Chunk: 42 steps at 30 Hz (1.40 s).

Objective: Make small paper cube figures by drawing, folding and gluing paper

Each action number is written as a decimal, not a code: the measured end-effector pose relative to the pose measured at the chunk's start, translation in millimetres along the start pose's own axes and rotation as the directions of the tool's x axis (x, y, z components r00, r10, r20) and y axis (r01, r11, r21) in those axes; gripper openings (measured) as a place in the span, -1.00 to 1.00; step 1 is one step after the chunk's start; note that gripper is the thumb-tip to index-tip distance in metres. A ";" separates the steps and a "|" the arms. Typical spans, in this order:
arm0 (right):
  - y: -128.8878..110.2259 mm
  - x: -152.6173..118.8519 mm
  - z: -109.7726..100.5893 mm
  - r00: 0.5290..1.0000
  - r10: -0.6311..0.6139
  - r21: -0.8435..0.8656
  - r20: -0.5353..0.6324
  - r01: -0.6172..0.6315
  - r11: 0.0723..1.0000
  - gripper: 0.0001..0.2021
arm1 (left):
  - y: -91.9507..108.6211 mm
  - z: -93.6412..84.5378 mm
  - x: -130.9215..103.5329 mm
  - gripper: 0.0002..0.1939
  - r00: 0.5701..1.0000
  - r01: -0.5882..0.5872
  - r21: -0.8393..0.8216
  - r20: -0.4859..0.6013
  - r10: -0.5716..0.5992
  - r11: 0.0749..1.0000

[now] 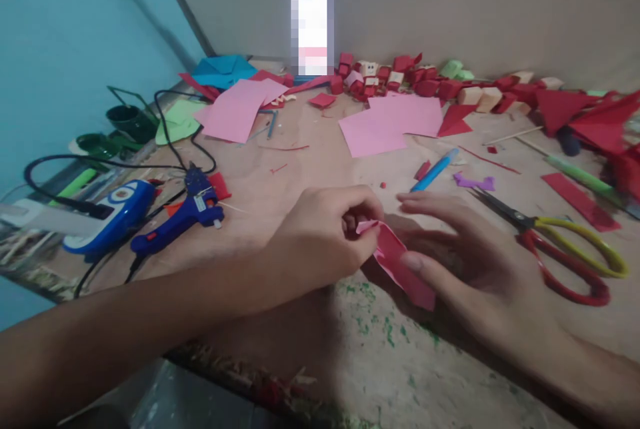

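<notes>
A small piece of folded pink paper (400,268) is held above the near middle of the table. My left hand (327,232) pinches its upper left end between thumb and curled fingers. My right hand (473,266) is beside the paper's right side, its thumb touching or very close to the edge. The other fingers of that hand stretch out apart, slightly blurred. Scissors (525,222) with one yellow and one red handle lie just right of my right hand. Beyond its fingertips are a blue pen (435,170) and a purple paper piece (474,181).
On the left lie a blue glue gun (175,222) and a blue-and-white power strip (117,212) with black cables. Pink sheets (373,132) lie farther back. Red and cream paper blocks (430,87) line the wall, near a blurred upright screen (313,22).
</notes>
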State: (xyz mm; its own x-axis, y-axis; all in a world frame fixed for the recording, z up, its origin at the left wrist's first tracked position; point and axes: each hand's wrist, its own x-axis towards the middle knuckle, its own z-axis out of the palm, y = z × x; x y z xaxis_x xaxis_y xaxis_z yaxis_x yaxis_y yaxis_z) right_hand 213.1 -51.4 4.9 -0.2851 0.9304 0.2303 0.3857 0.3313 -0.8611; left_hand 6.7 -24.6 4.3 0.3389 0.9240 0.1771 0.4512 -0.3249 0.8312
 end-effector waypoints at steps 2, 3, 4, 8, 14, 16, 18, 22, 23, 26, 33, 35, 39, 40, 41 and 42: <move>-1.6 -3.5 -2.8 0.955 -0.295 -0.315 -0.006 0.279 0.907 -0.67 | -5.2 -0.5 1.8 -0.89 0.999 0.039 -0.034 0.026 -0.038 0.999; -1.7 -4.8 -4.3 0.909 -0.413 -0.409 0.060 0.400 0.820 -0.66 | -7.4 -1.0 2.3 -0.88 0.999 0.044 -0.033 0.031 -0.043 0.998; -1.2 -5.9 -5.4 0.863 -0.486 -0.456 0.135 0.490 0.743 -0.65 | -9.1 -1.6 2.4 -0.87 0.999 0.042 -0.024 0.033 -0.041 0.999; 4.2 -9.3 -3.6 0.789 -0.515 -0.543 0.335 0.609 0.578 -0.58 | -9.1 -4.0 0.5 -0.87 0.999 0.018 0.037 0.026 -0.019 0.999; 6.8 -11.3 5.8 0.846 -0.431 -0.678 0.314 0.518 0.522 -0.57 | -6.5 -4.3 -0.9 -0.87 0.999 0.016 0.021 0.046 -0.017 1.000; 5.2 -10.7 7.3 0.856 -0.408 -0.673 0.318 0.507 0.538 -0.60 | -7.6 -3.2 -0.3 -0.88 0.999 0.015 0.017 0.047 -0.016 1.000; 4.0 -10.1 7.5 0.858 -0.407 -0.658 0.313 0.505 0.558 -0.62 | -8.8 -1.9 0.2 -0.88 0.998 0.017 0.015 0.057 -0.018 1.000; 3.3 -10.1 6.5 0.859 -0.419 -0.642 0.295 0.503 0.579 -0.67 | -10.2 0.4 1.1 -0.85 0.996 0.032 0.022 0.077 -0.034 0.999; 3.3 -10.2 6.6 0.860 -0.418 -0.642 0.293 0.501 0.580 -0.67 | -10.5 0.7 1.3 -0.83 0.996 0.036 0.027 0.079 -0.038 0.999; 3.3 -9.6 8.1 0.855 -0.428 -0.632 0.293 0.510 0.584 -0.69 | -11.4 1.4 1.7 -0.79 0.995 0.056 0.033 0.084 -0.058 0.998; 5.0 -9.1 11.4 0.850 -0.462 -0.562 0.253 0.518 0.645 -0.76 | -11.9 2.2 1.9 -0.78 0.991 0.110 0.028 0.076 -0.111 0.994; 5.5 -9.0 11.1 0.861 -0.440 -0.549 0.254 0.503 0.667 -0.76 | -11.3 2.6 1.8 -0.77 0.990 0.115 0.031 0.073 -0.117 0.993; 6.2 -7.2 10.6 0.883 -0.383 -0.523 0.270 0.469 0.712 -0.79 | -10.1 3.0 1.8 -0.79 0.987 0.141 0.016 0.080 -0.142 0.990; 6.5 -7.0 10.5 0.883 -0.381 -0.516 0.274 0.469 0.716 -0.78 | -9.9 3.1 1.9 -0.79 0.985 0.147 0.009 0.084 -0.147 0.989; 6.9 -7.1 10.4 0.882 -0.383 -0.513 0.273 0.470 0.718 -0.76 | -9.7 3.1 2.0 -0.79 0.984 0.153 0.003 0.091 -0.153 0.988; 7.3 -7.5 10.3 0.881 -0.390 -0.514 0.269 0.473 0.715 -0.74 | -9.5 3.1 2.1 -0.79 0.983 0.159 -0.002 0.097 -0.158 0.987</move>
State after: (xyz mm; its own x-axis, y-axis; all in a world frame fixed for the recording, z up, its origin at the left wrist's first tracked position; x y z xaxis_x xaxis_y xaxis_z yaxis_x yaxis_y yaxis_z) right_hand 209.0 -57.6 -7.8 -0.6372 0.6484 0.4166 0.5920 0.7579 -0.2741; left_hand 5.7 -20.2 -4.9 0.3415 0.9398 -0.0086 0.4978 -0.1731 0.8498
